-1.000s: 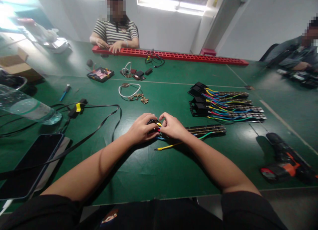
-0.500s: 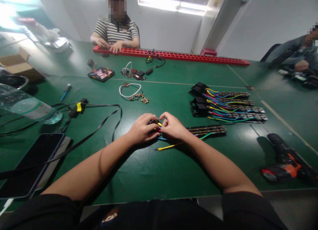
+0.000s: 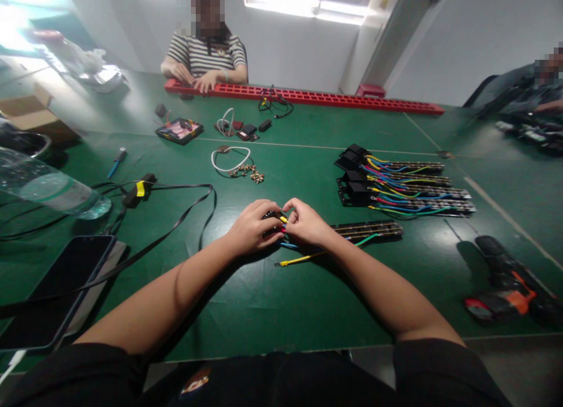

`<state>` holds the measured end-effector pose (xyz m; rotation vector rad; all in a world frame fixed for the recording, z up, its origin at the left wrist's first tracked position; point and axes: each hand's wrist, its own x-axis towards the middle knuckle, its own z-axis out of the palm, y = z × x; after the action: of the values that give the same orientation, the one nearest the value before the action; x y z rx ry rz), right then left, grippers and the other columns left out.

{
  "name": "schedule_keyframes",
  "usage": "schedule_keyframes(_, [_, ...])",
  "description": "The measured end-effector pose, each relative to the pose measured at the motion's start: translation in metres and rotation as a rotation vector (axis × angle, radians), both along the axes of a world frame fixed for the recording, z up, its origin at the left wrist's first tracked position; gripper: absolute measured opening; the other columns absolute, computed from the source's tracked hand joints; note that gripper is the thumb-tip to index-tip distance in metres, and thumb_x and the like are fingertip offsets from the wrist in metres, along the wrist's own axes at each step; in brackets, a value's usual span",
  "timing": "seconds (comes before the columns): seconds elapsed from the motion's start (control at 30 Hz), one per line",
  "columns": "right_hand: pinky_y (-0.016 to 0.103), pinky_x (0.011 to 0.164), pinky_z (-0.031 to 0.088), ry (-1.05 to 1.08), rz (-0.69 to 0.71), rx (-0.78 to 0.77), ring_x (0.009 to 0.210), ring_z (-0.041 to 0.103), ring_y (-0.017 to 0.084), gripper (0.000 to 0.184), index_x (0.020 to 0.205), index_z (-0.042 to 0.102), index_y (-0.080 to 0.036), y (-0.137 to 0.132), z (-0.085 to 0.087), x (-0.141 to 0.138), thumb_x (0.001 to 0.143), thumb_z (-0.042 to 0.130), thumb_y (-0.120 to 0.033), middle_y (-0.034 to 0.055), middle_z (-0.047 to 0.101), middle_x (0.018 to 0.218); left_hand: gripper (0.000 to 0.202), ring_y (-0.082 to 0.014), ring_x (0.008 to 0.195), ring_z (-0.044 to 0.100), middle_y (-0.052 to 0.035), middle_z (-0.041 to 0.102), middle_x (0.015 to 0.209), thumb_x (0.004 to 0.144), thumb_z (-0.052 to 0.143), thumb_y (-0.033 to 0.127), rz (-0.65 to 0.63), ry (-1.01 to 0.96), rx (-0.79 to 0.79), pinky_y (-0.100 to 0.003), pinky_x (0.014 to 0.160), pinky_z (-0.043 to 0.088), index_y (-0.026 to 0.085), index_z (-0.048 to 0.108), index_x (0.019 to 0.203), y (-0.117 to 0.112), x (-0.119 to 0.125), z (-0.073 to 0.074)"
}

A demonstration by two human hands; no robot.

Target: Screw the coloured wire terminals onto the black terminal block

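Observation:
My left hand [image 3: 255, 228] is wrapped round a small black plastic housing, mostly covered by the fingers. Close beside it, my right hand [image 3: 305, 224] has its thumb and index finger curled in a pinch by a yellow-sleeved wire end [image 3: 284, 219]; whatever lies between those fingertips is hidden. From under the right hand a long black strip with brass-coloured rails [image 3: 372, 230] runs to the right. A green wire [image 3: 367, 239] lies along the strip. A loose yellow wire [image 3: 299, 259] with a ring terminal rests on the table in front, near a blue wire [image 3: 289, 246].
Several wired black assemblies [image 3: 404, 187] lie at right, above a cordless drill [image 3: 505, 298]. Brass screws [image 3: 255, 175] sit beyond my hands. At left are a phone [image 3: 57, 290], bottle [image 3: 57, 190] and black cable [image 3: 185, 213]. Across, a person touches a red slotted bar [image 3: 316, 98].
My hands and the parts between them stay almost where they were. At the far right, the other person's hand has shifted.

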<state>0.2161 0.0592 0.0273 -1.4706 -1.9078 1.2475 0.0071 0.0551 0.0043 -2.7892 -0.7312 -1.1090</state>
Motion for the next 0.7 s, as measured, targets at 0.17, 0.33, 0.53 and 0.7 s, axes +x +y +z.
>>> schedule_keyframes(0.17, [0.021, 0.056, 0.036, -0.034, 0.003, -0.009, 0.058, 0.054, 0.011, 0.034, 0.103, 0.052, -0.02, 0.0, 0.0022, -0.0005, 0.073, 0.066, -0.016, -0.0081, 0.058, 0.066, 0.014, -0.0294, 0.114, 0.059, -0.0151, 0.064, 0.118, 0.092, 0.067, 0.029, 0.013, -0.003, 0.005, -0.047, 0.096, 0.056, 0.018, 0.071, 0.098, 0.0, 0.0014, 0.0007])
schedule_keyframes(0.33, [0.021, 0.055, 0.035, -0.064, 0.016, -0.012, 0.057, 0.052, 0.01, 0.028, 0.099, 0.053, -0.02, -0.0001, 0.0065, -0.0007, 0.074, 0.066, -0.015, -0.0077, 0.058, 0.065, 0.014, -0.0303, 0.115, 0.059, -0.0148, 0.065, 0.117, 0.092, 0.068, 0.028, 0.005, 0.006, 0.002, -0.048, 0.097, 0.056, 0.017, 0.071, 0.1, 0.0006, 0.0009, 0.0009])
schedule_keyframes(0.53, [0.021, 0.056, 0.036, -0.072, 0.028, -0.001, 0.058, 0.055, 0.011, 0.034, 0.098, 0.048, -0.021, 0.002, 0.0064, -0.0004, 0.071, 0.065, -0.01, -0.0093, 0.059, 0.064, 0.017, -0.032, 0.122, 0.057, -0.0151, 0.063, 0.118, 0.092, 0.069, 0.03, 0.002, -0.007, -0.013, -0.05, 0.102, 0.056, 0.017, 0.071, 0.102, 0.0021, -0.0018, -0.0038])
schedule_keyframes(0.7, [0.021, 0.057, 0.034, -0.108, 0.028, 0.025, 0.059, 0.055, 0.011, 0.036, 0.098, 0.048, -0.022, 0.0026, 0.0093, -0.0003, 0.07, 0.068, -0.012, -0.0094, 0.059, 0.064, 0.018, -0.0313, 0.122, 0.059, -0.0149, 0.062, 0.119, 0.092, 0.069, 0.032, 0.007, -0.013, -0.024, -0.049, 0.102, 0.056, 0.018, 0.072, 0.103, 0.0033, -0.0036, -0.0072])
